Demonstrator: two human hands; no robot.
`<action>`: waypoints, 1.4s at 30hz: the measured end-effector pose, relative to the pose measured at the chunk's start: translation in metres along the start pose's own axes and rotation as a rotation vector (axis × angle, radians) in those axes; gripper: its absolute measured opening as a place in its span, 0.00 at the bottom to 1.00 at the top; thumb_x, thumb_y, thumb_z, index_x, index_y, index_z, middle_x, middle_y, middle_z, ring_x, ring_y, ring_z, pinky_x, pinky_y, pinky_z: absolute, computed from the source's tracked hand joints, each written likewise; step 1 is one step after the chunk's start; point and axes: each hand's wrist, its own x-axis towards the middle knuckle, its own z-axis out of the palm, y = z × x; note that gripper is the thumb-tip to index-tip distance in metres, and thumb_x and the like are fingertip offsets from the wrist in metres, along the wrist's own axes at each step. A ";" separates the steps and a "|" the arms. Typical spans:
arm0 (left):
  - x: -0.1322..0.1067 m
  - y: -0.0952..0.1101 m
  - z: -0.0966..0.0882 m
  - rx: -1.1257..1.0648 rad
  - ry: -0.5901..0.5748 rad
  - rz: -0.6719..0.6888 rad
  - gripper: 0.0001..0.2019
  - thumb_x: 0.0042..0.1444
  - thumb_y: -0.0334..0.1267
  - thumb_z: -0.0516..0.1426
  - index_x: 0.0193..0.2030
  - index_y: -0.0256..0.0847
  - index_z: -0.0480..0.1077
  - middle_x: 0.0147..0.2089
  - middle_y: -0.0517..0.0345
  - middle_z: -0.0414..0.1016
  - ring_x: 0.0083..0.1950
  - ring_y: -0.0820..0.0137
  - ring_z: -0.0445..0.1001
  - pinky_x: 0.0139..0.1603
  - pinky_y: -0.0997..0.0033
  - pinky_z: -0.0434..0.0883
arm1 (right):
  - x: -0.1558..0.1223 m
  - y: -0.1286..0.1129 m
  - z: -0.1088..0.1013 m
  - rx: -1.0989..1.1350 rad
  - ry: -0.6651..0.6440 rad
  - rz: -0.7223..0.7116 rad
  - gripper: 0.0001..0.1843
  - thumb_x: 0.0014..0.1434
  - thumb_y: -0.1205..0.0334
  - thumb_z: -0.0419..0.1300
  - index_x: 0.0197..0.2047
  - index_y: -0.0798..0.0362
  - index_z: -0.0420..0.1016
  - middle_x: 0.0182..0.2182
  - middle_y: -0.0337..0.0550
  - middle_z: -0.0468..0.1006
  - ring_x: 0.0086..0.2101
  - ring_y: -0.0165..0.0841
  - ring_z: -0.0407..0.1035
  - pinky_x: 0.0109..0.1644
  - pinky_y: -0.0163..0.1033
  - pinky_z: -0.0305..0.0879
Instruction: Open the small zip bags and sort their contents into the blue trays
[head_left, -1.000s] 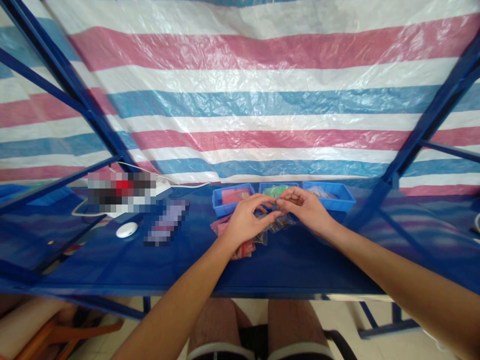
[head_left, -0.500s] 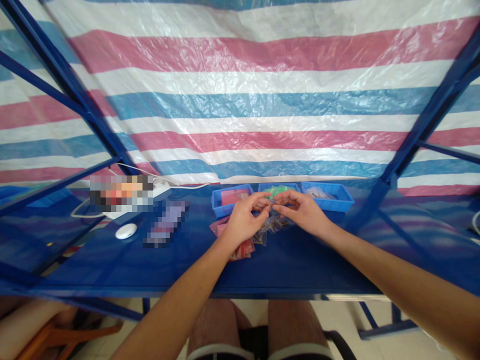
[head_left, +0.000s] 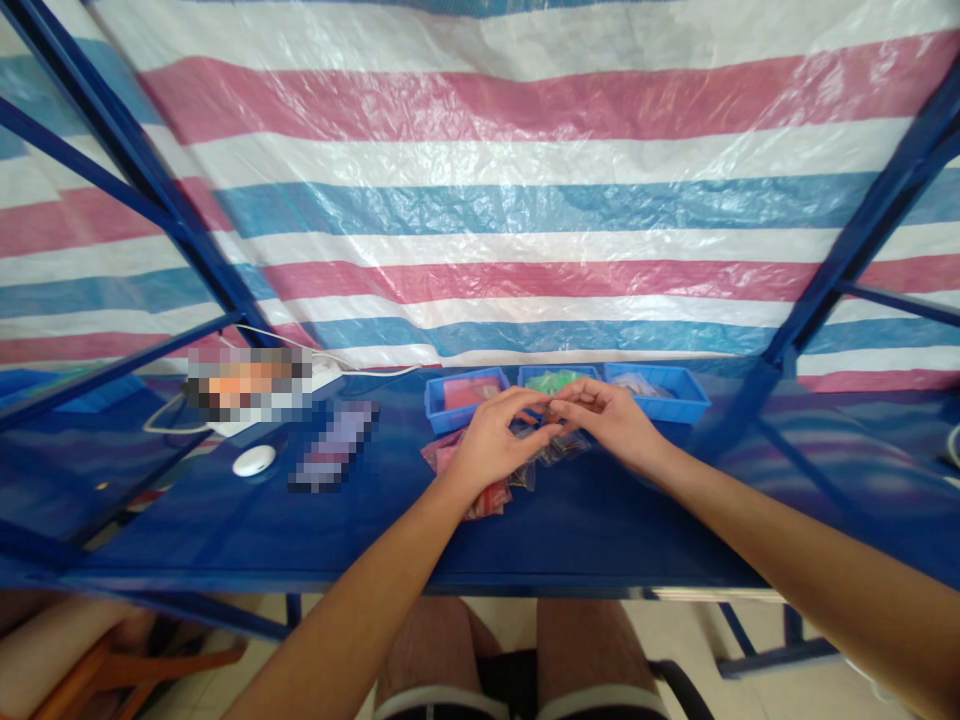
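Note:
My left hand (head_left: 491,437) and my right hand (head_left: 611,415) meet fingertip to fingertip above the blue table (head_left: 360,520), pinching a small clear plastic bag (head_left: 553,432) between them. What the bag holds is too small to make out. Under and beside my left hand lies a loose pile of small bags (head_left: 491,490), some red, some clear. Just beyond my fingers stand three blue trays: the left tray (head_left: 436,400) with red pieces, the middle tray (head_left: 551,378) with green ones, the right tray (head_left: 675,385) with clear ones.
A white mouse (head_left: 253,460) and a white cable (head_left: 169,420) lie at the left of the table. Blue frame bars (head_left: 150,175) rise on both sides. A striped tarp (head_left: 495,180) hangs behind. Another person's arm (head_left: 52,640) shows at the lower left.
Both hands stay together over the bag pile; the fingers shift slightly while working the small bag. Nothing else has moved.

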 end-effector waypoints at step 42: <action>0.002 -0.005 -0.011 0.317 0.008 -0.052 0.10 0.70 0.40 0.56 0.51 0.42 0.77 0.45 0.52 0.82 0.45 0.63 0.81 0.48 0.62 0.76 | -0.009 -0.018 -0.021 -0.861 -0.296 -0.436 0.17 0.65 0.53 0.66 0.56 0.42 0.81 0.51 0.46 0.84 0.51 0.48 0.75 0.59 0.54 0.69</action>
